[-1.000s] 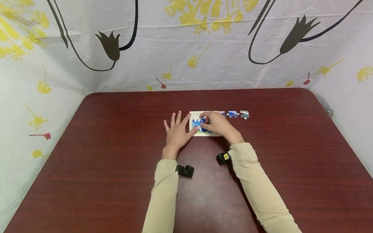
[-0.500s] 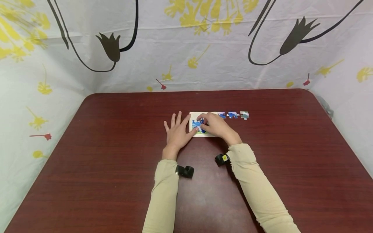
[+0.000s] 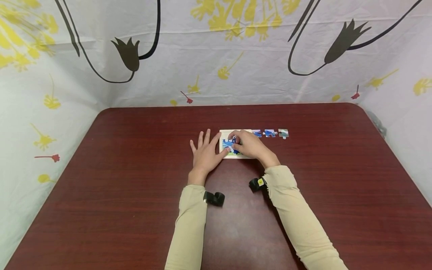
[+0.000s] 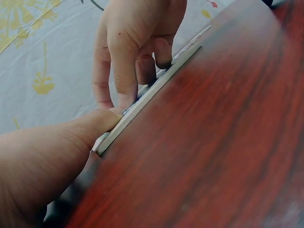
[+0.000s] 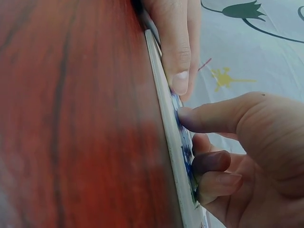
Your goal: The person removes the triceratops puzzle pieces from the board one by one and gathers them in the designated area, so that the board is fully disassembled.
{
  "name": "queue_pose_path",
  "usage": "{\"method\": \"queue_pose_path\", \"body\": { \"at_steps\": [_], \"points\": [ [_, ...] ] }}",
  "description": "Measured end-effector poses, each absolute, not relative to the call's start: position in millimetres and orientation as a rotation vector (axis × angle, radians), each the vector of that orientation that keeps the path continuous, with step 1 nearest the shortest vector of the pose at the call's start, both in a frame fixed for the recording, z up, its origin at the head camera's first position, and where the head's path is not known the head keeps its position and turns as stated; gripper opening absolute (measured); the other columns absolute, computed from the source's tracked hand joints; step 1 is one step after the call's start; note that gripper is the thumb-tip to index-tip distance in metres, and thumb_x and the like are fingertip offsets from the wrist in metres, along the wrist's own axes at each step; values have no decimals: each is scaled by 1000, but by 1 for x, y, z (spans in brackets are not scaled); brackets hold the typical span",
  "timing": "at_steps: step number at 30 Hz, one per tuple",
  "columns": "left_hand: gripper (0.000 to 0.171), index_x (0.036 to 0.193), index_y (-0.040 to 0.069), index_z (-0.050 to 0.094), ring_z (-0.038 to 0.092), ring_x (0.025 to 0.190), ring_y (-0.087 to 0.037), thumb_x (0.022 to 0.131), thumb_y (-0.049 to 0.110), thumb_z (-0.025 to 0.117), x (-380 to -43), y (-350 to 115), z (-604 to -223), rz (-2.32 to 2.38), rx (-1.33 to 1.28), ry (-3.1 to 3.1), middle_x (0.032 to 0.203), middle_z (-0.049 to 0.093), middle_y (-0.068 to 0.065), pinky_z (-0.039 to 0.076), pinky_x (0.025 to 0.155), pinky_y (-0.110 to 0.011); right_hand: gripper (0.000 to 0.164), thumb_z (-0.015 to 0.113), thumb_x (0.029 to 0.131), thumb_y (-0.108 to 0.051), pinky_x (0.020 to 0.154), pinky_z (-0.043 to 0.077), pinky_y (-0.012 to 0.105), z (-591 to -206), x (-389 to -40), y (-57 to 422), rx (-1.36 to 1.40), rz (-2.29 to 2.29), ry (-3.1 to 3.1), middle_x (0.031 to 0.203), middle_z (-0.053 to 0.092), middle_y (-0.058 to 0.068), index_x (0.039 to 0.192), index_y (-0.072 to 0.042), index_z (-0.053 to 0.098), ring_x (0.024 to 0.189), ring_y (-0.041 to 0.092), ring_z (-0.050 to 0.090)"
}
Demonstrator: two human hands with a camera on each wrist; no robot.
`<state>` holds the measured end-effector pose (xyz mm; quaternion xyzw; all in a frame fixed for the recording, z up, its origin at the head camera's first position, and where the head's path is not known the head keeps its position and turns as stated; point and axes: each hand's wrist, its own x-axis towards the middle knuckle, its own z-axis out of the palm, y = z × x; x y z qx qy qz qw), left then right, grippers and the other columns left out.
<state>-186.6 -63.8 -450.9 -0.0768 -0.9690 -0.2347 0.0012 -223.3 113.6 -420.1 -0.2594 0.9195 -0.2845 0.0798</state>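
Note:
My left hand (image 3: 206,155) lies with fingers spread on the table at the left of a small wooden jigsaw tray (image 3: 240,157); its thumb presses on the tray's front left part. Inside the tray is a partly covered picture of blue pieces (image 3: 227,144). My right hand (image 3: 252,145) bends over the tray from the right, thumb and fingertips around a dark blue puzzle piece (image 3: 234,140) at the picture's surface. In the right wrist view, the right thumb (image 5: 199,118) touches the blue surface just beyond the left thumb. The right palm hides much of the tray.
Loose puzzle pieces lie in a row right of the tray: one (image 3: 257,133) close to its corner, a blue one (image 3: 269,133) and a greenish one (image 3: 283,133). Everything rests on a dark red wooden table (image 3: 135,168), with a patterned white cloth (image 3: 189,67) behind.
Over the first half second my right hand shifts slightly left over the tray, uncovering more of the nearest loose piece. Since then it stays in place. My left hand has kept still.

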Motion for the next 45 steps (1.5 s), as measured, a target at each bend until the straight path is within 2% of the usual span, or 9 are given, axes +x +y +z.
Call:
{"method": "queue_pose_path", "body": {
  "at_steps": [19, 45],
  "points": [
    [67, 145, 25, 37, 4, 141, -29, 87, 57, 52, -186, -64, -449, -734, -255, -3013, 154, 17, -7, -4, 104, -61, 27, 57, 87, -5, 56, 37, 33, -415, -223, 111, -763, -815, 2728, 77, 53, 8, 114, -5, 59, 60, 19, 45],
    [68, 146, 26, 34, 2, 141, -28, 88, 57, 51, -186, -64, -449, -713, -253, -3044, 154, 15, -5, -5, 104, -61, 23, 57, 89, -5, 57, 37, 32, -417, -221, 109, -664, -936, 2656, 75, 54, 6, 111, -7, 59, 58, 18, 44]
  ]
}}
